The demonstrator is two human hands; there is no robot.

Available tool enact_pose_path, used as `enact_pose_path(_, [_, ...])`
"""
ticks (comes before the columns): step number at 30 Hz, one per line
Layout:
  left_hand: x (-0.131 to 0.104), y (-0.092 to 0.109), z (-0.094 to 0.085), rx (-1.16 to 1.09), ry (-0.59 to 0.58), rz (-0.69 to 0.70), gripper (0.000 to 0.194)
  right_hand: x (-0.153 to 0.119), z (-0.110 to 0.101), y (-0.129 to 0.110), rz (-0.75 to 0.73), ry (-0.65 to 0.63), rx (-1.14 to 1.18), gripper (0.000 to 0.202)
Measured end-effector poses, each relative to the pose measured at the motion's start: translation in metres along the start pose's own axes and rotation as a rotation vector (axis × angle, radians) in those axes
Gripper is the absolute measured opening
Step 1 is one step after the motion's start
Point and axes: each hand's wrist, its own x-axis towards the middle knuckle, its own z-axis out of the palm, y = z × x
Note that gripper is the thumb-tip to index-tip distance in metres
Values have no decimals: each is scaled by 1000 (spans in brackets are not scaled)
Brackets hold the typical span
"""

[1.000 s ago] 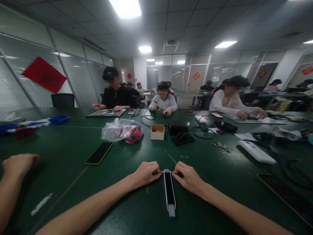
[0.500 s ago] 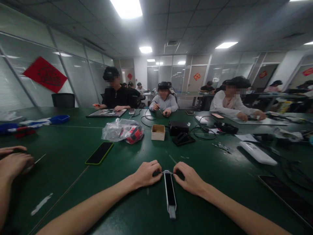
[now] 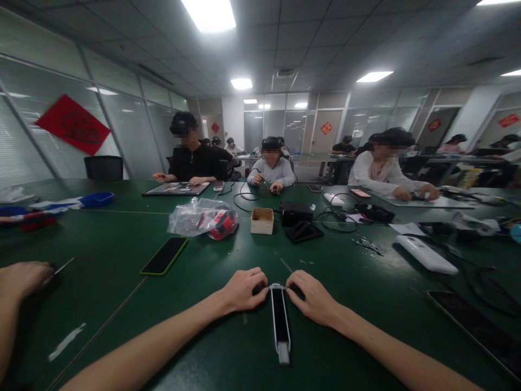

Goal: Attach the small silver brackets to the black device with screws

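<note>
On the green table in front of me lies a slim, long device (image 3: pixel 280 317) with a white rim, a dark front and a grey tip toward me. Its kind is unclear. At its far end, my left hand (image 3: pixel 247 288) is closed in a pinch on the left side. Opposite it, my right hand (image 3: pixel 308 293) pinches on the right side. A thin pale strip (image 3: pixel 277 287) seems to run across the device's far end between both sets of fingertips; its ends are hidden by the fingers. A ring shows on my left hand.
A phone with a lime edge (image 3: pixel 165 256) lies to the left. Beyond my hands are a small box (image 3: pixel 261 221), a plastic bag (image 3: pixel 195 217) and a black case (image 3: pixel 297 213). Another person's hand (image 3: pixel 26 279) works at far left. A white device (image 3: pixel 425 254) lies right.
My hands keep their pinch at the device's far end, nearly still. The view has shifted slightly. At far left, the neighbour's hands have moved, and only one shows now.
</note>
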Motion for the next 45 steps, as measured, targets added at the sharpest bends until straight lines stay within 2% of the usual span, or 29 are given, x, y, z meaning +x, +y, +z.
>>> enact_pose_path(27, [0,-1,1,8,-49,-20,12,1,-1,-2,-8,14,-22,12])
enact_pose_path(39, [1,-1,1,18,-27,-22,8,0,0,-1,15,-4,-16,10])
enact_pose_path(45, [2,-2,5,20,-29,-52,7,1,3,2,-14,36,-29,10])
